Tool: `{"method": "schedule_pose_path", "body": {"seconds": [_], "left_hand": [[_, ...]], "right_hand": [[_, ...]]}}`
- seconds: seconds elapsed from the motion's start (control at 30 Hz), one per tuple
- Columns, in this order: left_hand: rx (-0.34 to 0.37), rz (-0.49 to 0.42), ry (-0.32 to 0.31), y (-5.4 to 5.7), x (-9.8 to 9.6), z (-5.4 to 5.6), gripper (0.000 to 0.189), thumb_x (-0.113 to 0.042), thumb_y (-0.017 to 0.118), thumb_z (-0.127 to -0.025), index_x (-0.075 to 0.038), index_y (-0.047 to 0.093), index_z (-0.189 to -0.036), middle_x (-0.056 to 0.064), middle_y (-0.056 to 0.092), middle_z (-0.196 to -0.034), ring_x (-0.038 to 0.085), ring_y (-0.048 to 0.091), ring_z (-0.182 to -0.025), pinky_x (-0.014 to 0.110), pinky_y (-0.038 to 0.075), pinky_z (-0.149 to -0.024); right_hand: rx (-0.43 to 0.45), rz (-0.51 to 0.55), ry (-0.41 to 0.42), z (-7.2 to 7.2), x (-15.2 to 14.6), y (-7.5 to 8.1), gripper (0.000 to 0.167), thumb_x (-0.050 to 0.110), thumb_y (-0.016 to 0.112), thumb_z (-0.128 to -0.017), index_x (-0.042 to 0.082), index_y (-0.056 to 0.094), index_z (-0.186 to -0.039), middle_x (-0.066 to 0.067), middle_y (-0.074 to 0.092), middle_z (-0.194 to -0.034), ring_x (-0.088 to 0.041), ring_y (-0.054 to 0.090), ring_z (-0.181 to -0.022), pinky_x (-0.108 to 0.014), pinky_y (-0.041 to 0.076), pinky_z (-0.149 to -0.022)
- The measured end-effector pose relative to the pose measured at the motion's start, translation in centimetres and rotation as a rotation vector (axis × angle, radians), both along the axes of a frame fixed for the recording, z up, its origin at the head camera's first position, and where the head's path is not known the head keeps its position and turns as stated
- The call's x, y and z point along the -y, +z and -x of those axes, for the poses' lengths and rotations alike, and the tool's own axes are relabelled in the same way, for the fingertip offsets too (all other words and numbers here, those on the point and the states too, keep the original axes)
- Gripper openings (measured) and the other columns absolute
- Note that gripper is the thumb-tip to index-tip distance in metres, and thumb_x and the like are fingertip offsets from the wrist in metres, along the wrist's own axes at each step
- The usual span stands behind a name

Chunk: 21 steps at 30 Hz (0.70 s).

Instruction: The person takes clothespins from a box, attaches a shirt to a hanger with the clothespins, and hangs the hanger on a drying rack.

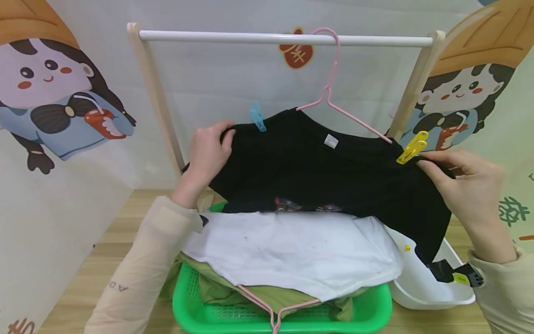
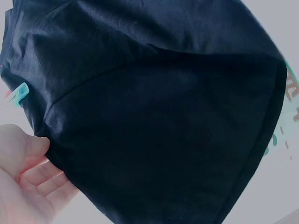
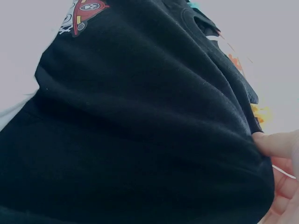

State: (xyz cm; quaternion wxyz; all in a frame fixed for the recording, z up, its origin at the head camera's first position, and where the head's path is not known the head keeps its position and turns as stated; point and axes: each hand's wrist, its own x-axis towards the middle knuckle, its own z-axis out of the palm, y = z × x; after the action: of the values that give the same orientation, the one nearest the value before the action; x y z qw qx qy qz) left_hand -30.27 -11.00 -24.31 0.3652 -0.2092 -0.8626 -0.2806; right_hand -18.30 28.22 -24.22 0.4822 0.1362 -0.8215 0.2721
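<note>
A black T-shirt (image 1: 317, 171) with a printed front hangs on a pink hanger (image 1: 333, 69), whose hook is at the white rail. My left hand (image 1: 210, 150) pinches the shirt's left shoulder edge between thumb and fingers, beside a blue clothespin (image 1: 258, 118). On the other side my right hand (image 1: 471, 183) pinches the sleeve's top edge, just outside a yellow clothespin (image 1: 412, 148). Both clothespins sit on the shoulders. In the left wrist view, the sleeve (image 2: 163, 140) spreads out below the thumb. The right wrist view shows the shirt's printed figure (image 3: 84, 14) at upper left.
The white rail (image 1: 233, 37) has wooden posts at each end. Below the shirt, a white garment (image 1: 292, 250) and olive cloth lie over a green basket (image 1: 183, 297), with a second pink hanger (image 1: 271, 308). A white bin (image 1: 425, 290) stands at right with a small yellow item inside.
</note>
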Motion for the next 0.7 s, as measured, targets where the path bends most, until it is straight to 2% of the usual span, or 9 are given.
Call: {"method": "schedule_pose_path", "body": {"seconds": [0.17, 0.2, 0.4, 0.5, 0.63, 0.7], "left_hand": [[0.044, -0.014, -0.007, -0.2, -0.2, 0.4, 0.023, -0.007, 0.055, -0.093, 0.004, 0.065, -0.111, 0.020, 0.066, -0.107, 0.036, 0.064, -0.090, 0.045, 0.051, -0.076], [0.043, -0.025, -0.015, -0.3, -0.2, 0.5, 0.023, -0.007, 0.054, -0.093, 0.004, 0.065, -0.111, 0.020, 0.066, -0.107, 0.035, 0.065, -0.086, 0.045, 0.051, -0.075], [0.051, -0.092, -0.094, -0.8, 0.1, 1.1, 0.024, -0.006, 0.055, -0.093, 0.006, 0.063, -0.112, 0.021, 0.064, -0.111, 0.034, 0.062, -0.096, 0.044, 0.049, -0.084], [0.075, -0.116, -0.115, -1.0, 0.3, 1.1, 0.027, -0.005, 0.055, -0.092, 0.008, 0.060, -0.116, 0.022, 0.062, -0.115, 0.035, 0.057, -0.107, 0.045, 0.045, -0.092], [0.088, -0.135, -0.136, -0.9, 0.5, 0.9, 0.028, -0.004, 0.055, -0.092, 0.010, 0.058, -0.116, 0.023, 0.061, -0.114, 0.035, 0.058, -0.106, 0.044, 0.046, -0.092], [0.091, -0.132, -0.153, -0.8, 0.7, 0.7, 0.026, -0.002, 0.055, -0.092, 0.010, 0.058, -0.115, 0.024, 0.062, -0.112, 0.034, 0.059, -0.104, 0.043, 0.047, -0.090]], "right_hand": [[0.024, 0.054, 0.045, 0.0, 0.0, -0.2, 0.016, -0.012, 0.075, -0.071, -0.008, 0.071, -0.086, 0.043, 0.051, -0.084, 0.015, 0.046, -0.070, -0.006, 0.036, -0.063], [0.028, 0.065, 0.054, 0.0, 0.0, -0.2, 0.015, -0.011, 0.074, -0.072, -0.008, 0.071, -0.086, 0.042, 0.052, -0.084, 0.014, 0.047, -0.070, -0.006, 0.036, -0.063], [0.088, 0.097, 0.098, -0.1, 0.0, -0.2, 0.013, -0.007, 0.073, -0.076, -0.010, 0.070, -0.089, 0.038, 0.055, -0.085, 0.009, 0.050, -0.070, -0.006, 0.039, -0.062], [0.144, 0.133, 0.147, -0.2, -0.2, -0.2, 0.015, -0.007, 0.072, -0.077, -0.010, 0.069, -0.091, 0.033, 0.060, -0.086, 0.005, 0.053, -0.074, -0.007, 0.041, -0.063], [0.192, 0.187, 0.206, -0.4, -0.5, -0.3, 0.017, -0.008, 0.070, -0.078, -0.009, 0.069, -0.096, 0.025, 0.065, -0.088, -0.001, 0.057, -0.079, -0.009, 0.043, -0.066], [0.202, 0.193, 0.210, -0.4, -0.7, -0.5, 0.018, -0.007, 0.069, -0.079, -0.008, 0.069, -0.097, 0.024, 0.065, -0.089, -0.001, 0.057, -0.081, -0.010, 0.043, -0.066]]}}
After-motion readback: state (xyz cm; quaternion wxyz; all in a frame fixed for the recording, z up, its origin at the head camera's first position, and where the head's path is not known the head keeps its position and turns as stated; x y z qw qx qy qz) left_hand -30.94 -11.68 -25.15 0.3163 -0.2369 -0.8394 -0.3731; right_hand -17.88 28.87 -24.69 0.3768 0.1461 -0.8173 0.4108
